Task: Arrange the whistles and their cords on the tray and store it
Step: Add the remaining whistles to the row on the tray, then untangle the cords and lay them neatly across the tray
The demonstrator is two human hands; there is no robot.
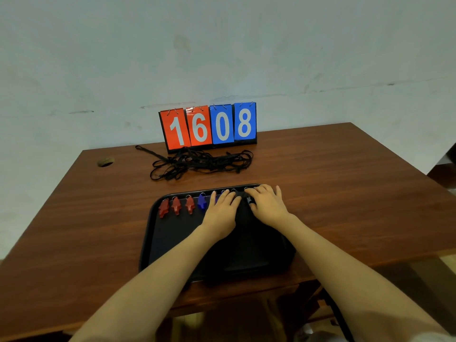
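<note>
Plastic whistles (176, 206), 3 red, then blue and black, line the far edge of the black tray (172, 243) at the near edge of the counter (345, 181); probably light, hard, best pinched by the body. Limp black cords (197, 164) lie tangled near the counter's far edge. The left grip (220, 211) rests straight-fingered on the row, holding nothing; the right grip (267, 206) covers a black whistle (249, 200), hold indiscernible.
</note>
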